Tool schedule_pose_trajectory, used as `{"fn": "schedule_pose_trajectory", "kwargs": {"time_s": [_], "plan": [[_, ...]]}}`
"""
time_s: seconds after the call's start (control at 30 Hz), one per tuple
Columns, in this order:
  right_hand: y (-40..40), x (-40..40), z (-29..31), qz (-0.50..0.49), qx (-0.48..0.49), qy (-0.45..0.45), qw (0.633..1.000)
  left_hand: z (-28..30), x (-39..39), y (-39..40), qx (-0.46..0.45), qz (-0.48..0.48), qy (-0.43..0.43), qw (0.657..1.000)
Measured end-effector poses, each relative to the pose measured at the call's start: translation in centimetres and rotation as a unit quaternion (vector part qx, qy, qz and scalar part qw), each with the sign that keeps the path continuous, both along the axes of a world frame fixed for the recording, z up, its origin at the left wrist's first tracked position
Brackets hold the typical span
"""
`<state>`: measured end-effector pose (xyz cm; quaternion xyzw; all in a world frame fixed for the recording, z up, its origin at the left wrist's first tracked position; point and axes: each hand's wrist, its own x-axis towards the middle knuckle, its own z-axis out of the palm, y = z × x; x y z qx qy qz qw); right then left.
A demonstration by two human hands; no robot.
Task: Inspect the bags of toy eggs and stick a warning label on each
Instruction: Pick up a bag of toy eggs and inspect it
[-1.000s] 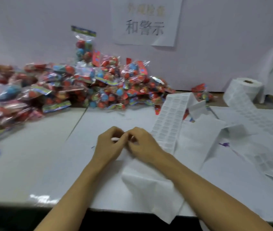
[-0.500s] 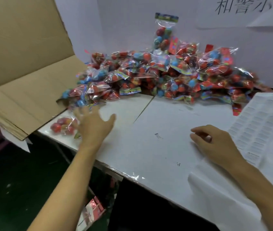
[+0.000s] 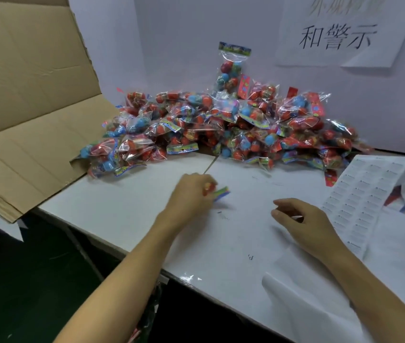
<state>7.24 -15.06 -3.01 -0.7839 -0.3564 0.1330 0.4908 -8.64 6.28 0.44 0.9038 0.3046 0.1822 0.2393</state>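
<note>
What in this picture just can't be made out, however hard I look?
Head view, the only one:
- The clear bag of red toy eggs in the left hand: mostly hidden by the fingers and motion-blurred.
- The right hand: whether a label sits at its fingertips is too small to tell.
- Print on the white label sheet: too small.
- Upper line of the white paper wall sign: washed out, cut by the top edge.

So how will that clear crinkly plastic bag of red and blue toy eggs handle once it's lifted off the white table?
Probably floppy: the bag of toy eggs in the left hand is thin clear film around loose round eggs, so it should sag. Likely light, since one hand holds it. The glossy film may be slippery; the bags in the pile lie slumped.
</note>
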Motion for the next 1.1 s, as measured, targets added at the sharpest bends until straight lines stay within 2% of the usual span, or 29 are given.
{"fn": "schedule_pose_trajectory", "kwargs": {"time_s": [0.03, 0.07, 0.13, 0.17, 0.27, 0.4, 0.43, 0.53, 0.57, 0.7, 0.87, 1.1], "plan": [[-0.1, 0.1, 0.2, 0.0, 0.015, 0.022, 1.0, 0.7, 1.3, -1.0, -0.087, -0.043, -0.042, 0.994], [-0.2, 0.2, 0.5, 0.006, 0.033, 0.05, 0.998, 1.5, 2.5, -1.9, -0.195, -0.09, -0.087, 0.973], [-0.5, 0.4, 1.2, 0.022, 0.07, 0.108, 0.991, 2.6, 4.5, -3.3, -0.366, -0.159, -0.147, 0.905], [-0.8, 0.5, 1.5, 0.027, 0.084, 0.131, 0.988, 2.9, 5.3, -3.8, -0.403, -0.175, -0.158, 0.884], [-1.6, 1.1, 1.9, 0.033, 0.111, 0.172, 0.978, 3.0, 7.1, -4.5, -0.463, -0.18, -0.165, 0.852], [-2.0, 1.3, 2.3, 0.023, 0.134, 0.254, 0.958, 0.9, 7.4, -4.7, -0.59, -0.181, -0.202, 0.76], [-2.0, 1.3, 2.4, 0.024, 0.132, 0.269, 0.954, 0.2, 7.3, -4.8, -0.589, -0.178, -0.212, 0.76], [-2.0, 1.1, 2.5, 0.034, 0.122, 0.293, 0.948, -1.6, 7.2, -5.5, -0.526, -0.149, -0.236, 0.803], [-2.0, 0.9, 2.5, 0.043, 0.113, 0.286, 0.951, -1.8, 7.2, -5.7, -0.519, -0.14, -0.249, 0.805], [-1.6, 0.3, 2.5, 0.029, 0.077, 0.242, 0.967, -2.0, 6.9, -5.9, -0.537, -0.149, -0.282, 0.781], [-1.5, -0.1, 2.5, 0.009, 0.109, 0.208, 0.972, -2.6, 6.9, -6.6, -0.484, -0.203, -0.251, 0.813], [-1.4, -0.3, 2.9, -0.032, 0.132, 0.232, 0.963, -2.6, 7.1, -7.0, -0.505, -0.227, -0.251, 0.794]]}}
